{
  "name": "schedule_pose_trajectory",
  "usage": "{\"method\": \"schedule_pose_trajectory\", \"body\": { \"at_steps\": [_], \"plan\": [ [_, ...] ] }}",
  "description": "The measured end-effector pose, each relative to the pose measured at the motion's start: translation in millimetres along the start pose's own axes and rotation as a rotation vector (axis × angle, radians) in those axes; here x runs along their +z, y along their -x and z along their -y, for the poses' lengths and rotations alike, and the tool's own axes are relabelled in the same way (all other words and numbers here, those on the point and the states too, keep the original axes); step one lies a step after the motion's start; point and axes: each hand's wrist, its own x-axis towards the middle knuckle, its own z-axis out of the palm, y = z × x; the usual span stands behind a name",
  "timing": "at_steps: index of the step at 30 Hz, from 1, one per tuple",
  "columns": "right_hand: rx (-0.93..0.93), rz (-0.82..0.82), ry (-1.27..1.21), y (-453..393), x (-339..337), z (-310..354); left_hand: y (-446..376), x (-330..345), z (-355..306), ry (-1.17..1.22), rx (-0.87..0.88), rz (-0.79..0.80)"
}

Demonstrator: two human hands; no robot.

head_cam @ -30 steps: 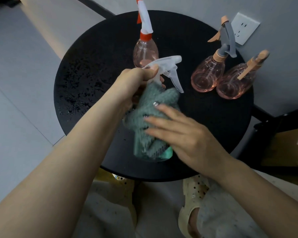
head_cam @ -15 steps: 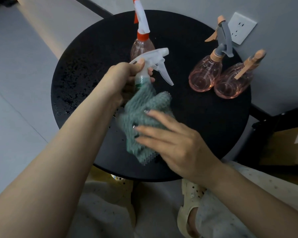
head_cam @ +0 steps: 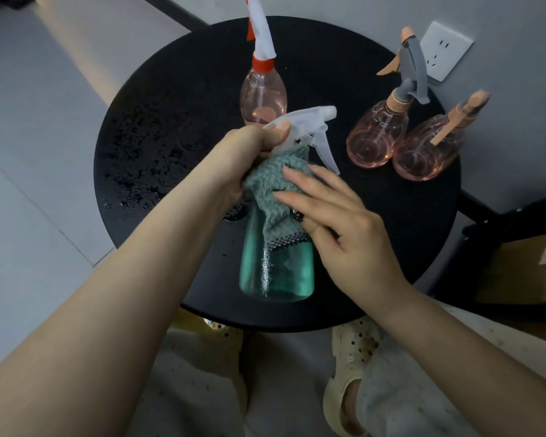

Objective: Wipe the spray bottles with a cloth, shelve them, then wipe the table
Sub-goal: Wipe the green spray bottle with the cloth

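At frame centre, above the round black table (head_cam: 391,241): teal bottle (head_cam: 276,263), translucent and cylindrical, gripped at the white trigger head by left hand (head_cam: 252,146), probably to steady it. Right hand (head_cam: 341,222), fingers flat, pressing nubby grey-green cloth (head_cam: 275,187) against the bottle's shoulder. Upper frame: three pink bulbous bottles (head_cam: 377,134), standing unshelved. Left of the tabletop: beaded water droplets (head_cam: 133,171).

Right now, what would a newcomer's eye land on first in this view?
The teal spray bottle at the centre, its white trigger head in the grip of the left hand while the right hand presses a green cloth against it. Behind stand three pink bottles on the black round table, which is wet with droplets on its left.
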Motion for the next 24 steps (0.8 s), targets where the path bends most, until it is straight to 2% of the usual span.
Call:
{"method": "schedule_pose_trajectory", "body": {
  "at_steps": [3, 6, 10, 14, 17, 21, 24],
  "plan": [
    [0.015, -0.027, 0.004, 0, 2, 3, 1, 0, 0, -0.011, 0.014, -0.009],
    [-0.159, 0.015, 0.145, 5, 3, 6, 2, -4, -3, 0.002, 0.015, -0.016],
    [-0.457, 0.145, 0.398, 17, 7, 4, 5, -10, -9, -0.136, 0.035, -0.082],
    [-0.551, 0.246, 0.485, 20, 6, -2, 6, -11, -9, -0.179, 0.067, -0.097],
    [-0.453, 0.177, 0.452, 14, 2, -3, 6, -9, -9, -0.189, 0.046, -0.076],
    [-0.129, 0.173, 0.200, 7, -1, -4, 2, -5, -4, -0.080, 0.012, -0.066],
    [0.036, 0.141, 0.037, 6, 2, -4, 0, -5, -1, -0.104, 0.033, -0.035]
  ]
}}
